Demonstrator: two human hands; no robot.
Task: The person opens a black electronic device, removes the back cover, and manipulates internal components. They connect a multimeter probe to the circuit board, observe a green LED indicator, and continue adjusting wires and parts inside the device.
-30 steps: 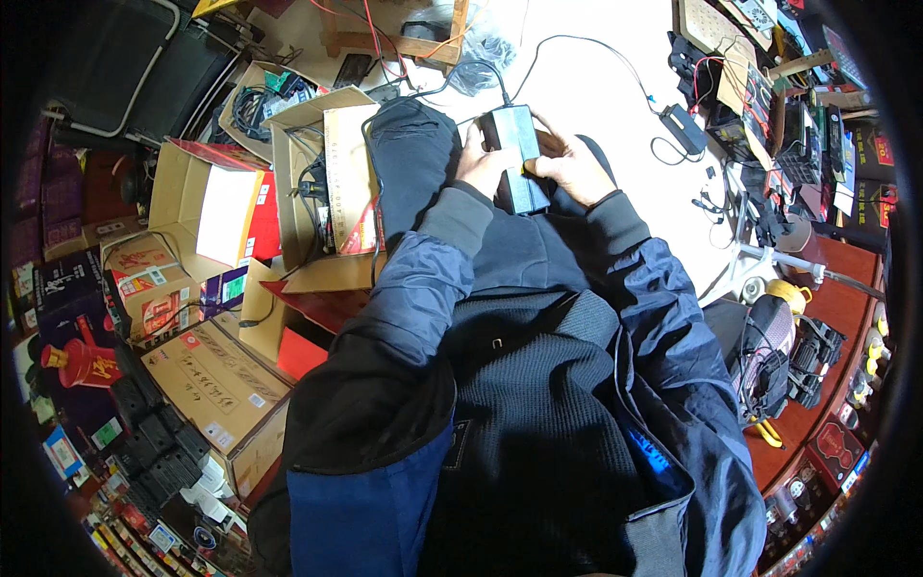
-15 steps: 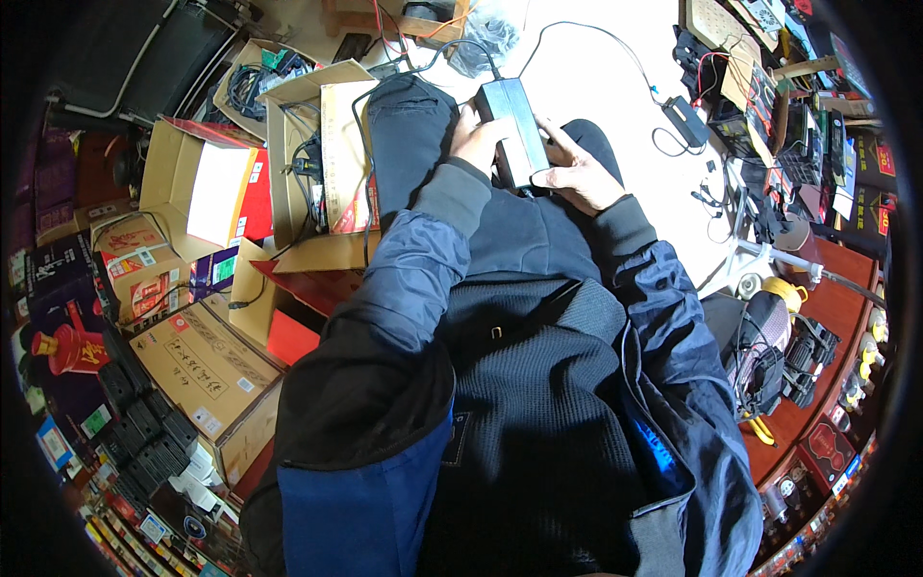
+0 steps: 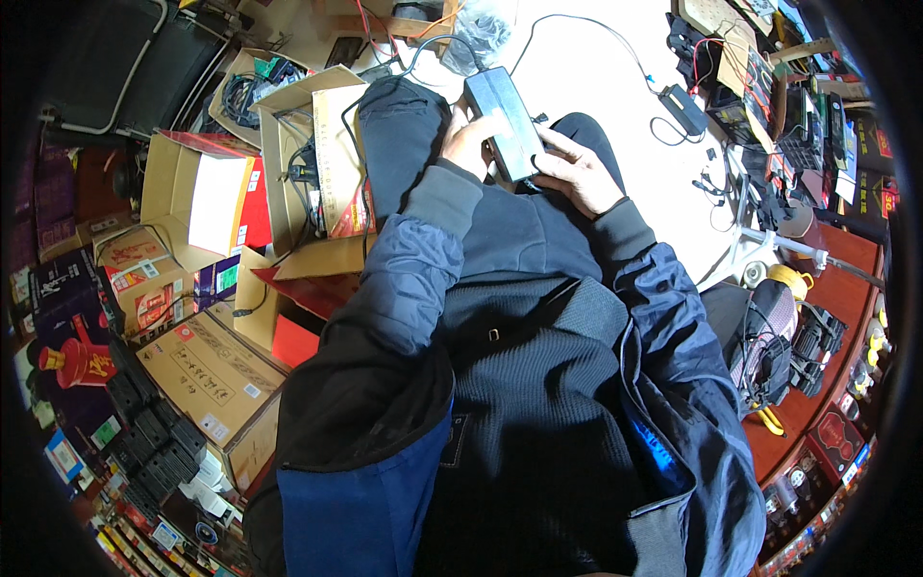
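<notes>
A black brick-shaped power adapter (image 3: 508, 120) is held between both hands above my lap, tilted with its far end to the left. My left hand (image 3: 468, 144) grips its left side. At the lower right end, my right hand (image 3: 579, 173) holds it with fingers along the edge. A black cable (image 3: 435, 40) leaves the adapter's far end and curves left toward the boxes. What the fingers cover on the near end of the adapter is hidden.
Open cardboard boxes (image 3: 281, 163) with cables stand at my left, above a closed carton (image 3: 207, 375). Another adapter (image 3: 683, 110) with its cable lies on the white floor (image 3: 596, 72). A wheeled stand leg (image 3: 755, 260) and piled electronics are at the right.
The adapter has shifted slightly left and tilted a little more in my hands. My left hand has moved slightly with it; the whole view has also shifted a little.
</notes>
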